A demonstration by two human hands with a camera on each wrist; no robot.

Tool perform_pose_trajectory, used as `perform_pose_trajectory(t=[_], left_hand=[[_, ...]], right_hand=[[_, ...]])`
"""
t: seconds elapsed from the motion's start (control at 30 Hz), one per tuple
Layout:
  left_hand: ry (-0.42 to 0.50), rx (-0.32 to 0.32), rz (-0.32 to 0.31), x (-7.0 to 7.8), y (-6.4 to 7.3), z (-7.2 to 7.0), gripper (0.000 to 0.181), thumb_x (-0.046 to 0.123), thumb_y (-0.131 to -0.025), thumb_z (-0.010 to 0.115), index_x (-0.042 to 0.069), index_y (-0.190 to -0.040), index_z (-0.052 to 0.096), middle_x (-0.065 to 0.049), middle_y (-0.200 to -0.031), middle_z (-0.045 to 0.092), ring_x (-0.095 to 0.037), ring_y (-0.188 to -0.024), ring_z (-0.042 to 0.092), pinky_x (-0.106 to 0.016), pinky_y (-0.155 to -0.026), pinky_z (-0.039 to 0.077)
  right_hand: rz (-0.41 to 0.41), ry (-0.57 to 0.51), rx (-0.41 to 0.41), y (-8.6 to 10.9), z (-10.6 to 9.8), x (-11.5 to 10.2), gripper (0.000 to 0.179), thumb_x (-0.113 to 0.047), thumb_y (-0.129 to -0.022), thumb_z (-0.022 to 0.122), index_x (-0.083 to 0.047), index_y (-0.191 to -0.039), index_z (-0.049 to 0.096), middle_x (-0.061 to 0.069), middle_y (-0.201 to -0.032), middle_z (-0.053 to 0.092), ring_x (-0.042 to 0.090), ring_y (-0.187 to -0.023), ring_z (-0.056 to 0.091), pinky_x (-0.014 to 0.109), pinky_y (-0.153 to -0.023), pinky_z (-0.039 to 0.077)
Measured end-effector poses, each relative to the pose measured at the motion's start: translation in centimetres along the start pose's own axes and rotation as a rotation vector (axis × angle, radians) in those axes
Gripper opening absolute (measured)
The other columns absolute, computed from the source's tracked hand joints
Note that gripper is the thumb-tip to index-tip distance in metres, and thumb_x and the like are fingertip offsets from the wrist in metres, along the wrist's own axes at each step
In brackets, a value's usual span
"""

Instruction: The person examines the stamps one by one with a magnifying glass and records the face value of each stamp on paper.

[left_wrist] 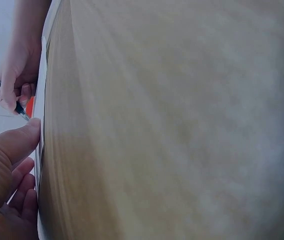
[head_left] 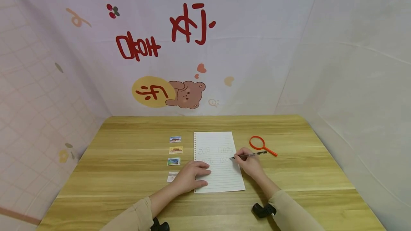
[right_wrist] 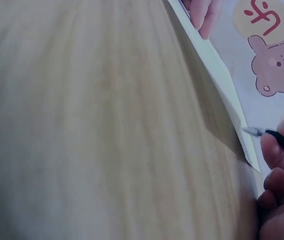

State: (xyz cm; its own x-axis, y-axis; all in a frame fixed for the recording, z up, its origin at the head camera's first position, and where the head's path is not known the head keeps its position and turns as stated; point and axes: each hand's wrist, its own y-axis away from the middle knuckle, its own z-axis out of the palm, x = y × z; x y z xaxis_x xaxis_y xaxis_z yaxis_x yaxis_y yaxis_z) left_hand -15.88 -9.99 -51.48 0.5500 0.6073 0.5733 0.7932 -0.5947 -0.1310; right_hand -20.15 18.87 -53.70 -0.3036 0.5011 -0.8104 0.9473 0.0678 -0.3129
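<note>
A lined sheet of paper (head_left: 219, 179) with punched holes along its left edge lies on the wooden table, with two rows of handwriting on its upper half. My right hand (head_left: 249, 163) pinches a pen (head_left: 253, 154), its tip at the end of the second row. In the right wrist view the pen (right_wrist: 280, 139) shows a clear tip and a dark grip. My left hand (head_left: 192, 177) rests with spread fingers on the paper's lower left, overlapping part of the writing. Left of the sheet, several small stamps (head_left: 173, 161) stand in a column, the lowest partly behind the left hand.
A red magnifying glass (head_left: 270, 151) lies right of the paper, close by the pen's back end. Behind the wooden table (head_left: 128, 145) hangs a pale printed cloth (head_left: 253, 56) with a bear on it. More cloth encloses both sides.
</note>
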Motion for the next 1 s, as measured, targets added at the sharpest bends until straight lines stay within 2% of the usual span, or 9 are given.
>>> perform_pose_trajectory(t=[0.23,0.37,0.67,0.83,1.0], left_hand=[[-0.010,0.013,0.031,0.01,0.07,0.05,0.037,0.022,-0.086,0.079,0.012,-0.121,0.073,0.000,-0.130,0.063,-0.024,-0.122,0.052,-0.042,-0.102,0.042],[-0.009,0.023,0.039,-0.06,0.13,0.10,0.037,0.022,-0.086,0.079,0.011,-0.121,0.073,-0.001,-0.130,0.063,-0.025,-0.122,0.052,-0.043,-0.102,0.043],[-0.008,0.027,0.046,-0.01,0.16,0.05,0.037,0.022,-0.086,0.079,0.011,-0.120,0.073,-0.001,-0.130,0.063,-0.025,-0.122,0.053,-0.043,-0.101,0.043],[-0.010,0.026,0.046,0.03,0.08,0.07,0.036,0.022,-0.086,0.079,0.011,-0.120,0.074,-0.001,-0.130,0.063,-0.025,-0.121,0.053,-0.043,-0.102,0.043],[-0.010,0.018,0.032,0.11,-0.04,0.06,0.037,0.021,-0.086,0.079,0.011,-0.120,0.073,0.000,-0.130,0.062,-0.024,-0.122,0.053,-0.042,-0.102,0.042]], right_hand=[[0.024,0.000,0.029,0.10,-0.16,0.27,0.010,-0.002,-0.084,0.072,-0.010,-0.080,0.067,-0.005,-0.068,0.059,0.008,-0.059,0.049,0.022,-0.052,0.041],[0.017,0.023,0.014,0.14,-0.24,0.30,0.012,-0.001,-0.084,0.072,-0.011,-0.080,0.066,-0.005,-0.069,0.058,0.009,-0.060,0.049,0.022,-0.053,0.041],[0.045,-0.012,0.014,0.21,-0.71,0.15,0.009,-0.003,-0.084,0.071,-0.010,-0.079,0.068,-0.005,-0.066,0.059,0.010,-0.055,0.048,0.023,-0.049,0.040],[0.019,0.009,-0.040,0.22,-0.63,0.31,0.006,-0.005,-0.085,0.072,-0.009,-0.082,0.068,-0.006,-0.069,0.059,0.009,-0.059,0.048,0.022,-0.051,0.040],[0.011,0.010,-0.019,0.21,-0.62,0.23,0.013,-0.001,-0.084,0.072,-0.011,-0.079,0.066,-0.005,-0.067,0.057,0.009,-0.058,0.048,0.022,-0.051,0.040]])
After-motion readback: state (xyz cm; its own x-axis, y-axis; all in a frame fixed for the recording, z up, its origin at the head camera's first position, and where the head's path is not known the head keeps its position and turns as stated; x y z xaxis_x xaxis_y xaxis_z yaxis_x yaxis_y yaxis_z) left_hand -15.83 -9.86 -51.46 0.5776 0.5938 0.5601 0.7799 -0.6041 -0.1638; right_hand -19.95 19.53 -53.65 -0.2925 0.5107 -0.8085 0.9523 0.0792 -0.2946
